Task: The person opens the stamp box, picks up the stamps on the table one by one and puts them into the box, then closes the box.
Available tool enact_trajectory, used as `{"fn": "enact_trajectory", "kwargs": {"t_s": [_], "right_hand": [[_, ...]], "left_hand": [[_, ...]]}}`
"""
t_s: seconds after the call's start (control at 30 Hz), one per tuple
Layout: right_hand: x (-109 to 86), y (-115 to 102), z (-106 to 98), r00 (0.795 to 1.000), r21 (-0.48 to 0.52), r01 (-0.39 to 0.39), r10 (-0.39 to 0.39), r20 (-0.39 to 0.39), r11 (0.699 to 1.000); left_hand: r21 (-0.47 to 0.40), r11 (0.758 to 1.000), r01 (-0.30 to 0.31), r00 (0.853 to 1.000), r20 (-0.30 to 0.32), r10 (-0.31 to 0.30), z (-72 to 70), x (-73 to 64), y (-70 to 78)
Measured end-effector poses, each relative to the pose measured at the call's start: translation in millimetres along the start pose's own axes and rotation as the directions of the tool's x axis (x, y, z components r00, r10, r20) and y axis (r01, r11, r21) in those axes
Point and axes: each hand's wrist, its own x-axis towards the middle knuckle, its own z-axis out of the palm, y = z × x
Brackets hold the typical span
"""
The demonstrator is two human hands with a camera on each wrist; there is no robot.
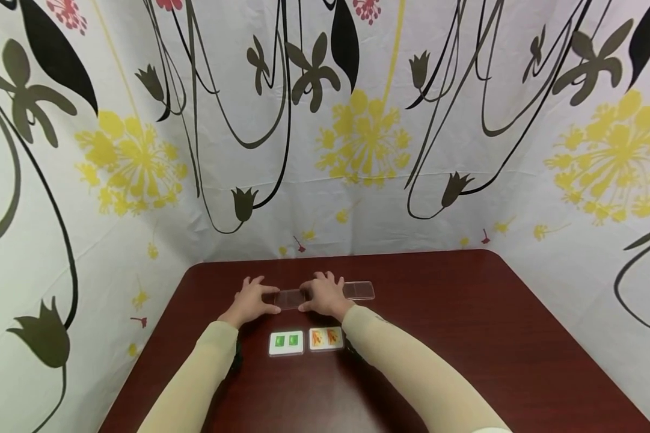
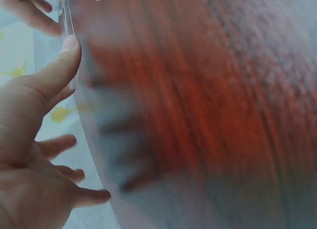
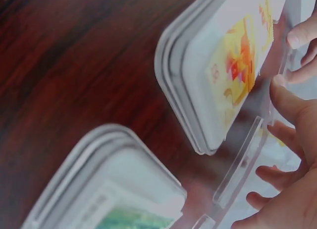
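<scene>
My left hand (image 1: pixel 252 300) and right hand (image 1: pixel 325 296) face each other across a clear plastic case (image 1: pixel 291 299) near the table's far side. Seen from the left wrist, the left thumb (image 2: pixel 71 44) pinches the thin edge of this case (image 2: pixel 68 16). The right thumb (image 3: pixel 280 83) and index finger pinch its other end, the remaining fingers spread. A second clear case (image 1: pixel 359 290) lies just right of the right hand. Nearer the body rest a case with two green stamp-like pieces (image 1: pixel 285 343) and one with two orange pieces (image 1: pixel 326 338).
The dark red-brown table (image 1: pixel 465 337) has rounded far corners. A patterned white cloth (image 1: pixel 352 210) hangs close behind it. In the right wrist view another case with green contents (image 3: pixel 124 209) lies at the lower left, near the orange one.
</scene>
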Motion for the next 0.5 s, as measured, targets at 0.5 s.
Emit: {"fn": "enact_trajectory", "kwargs": {"t_s": [0.5], "right_hand": [[-10.4, 1.9, -15.2, 0.996, -0.041, 0.082, -0.083, -0.025, 0.996]], "left_hand": [[-0.002, 0.999, -0.051, 0.999, 0.004, 0.051, -12.9, -5.4, 11.3]]}}
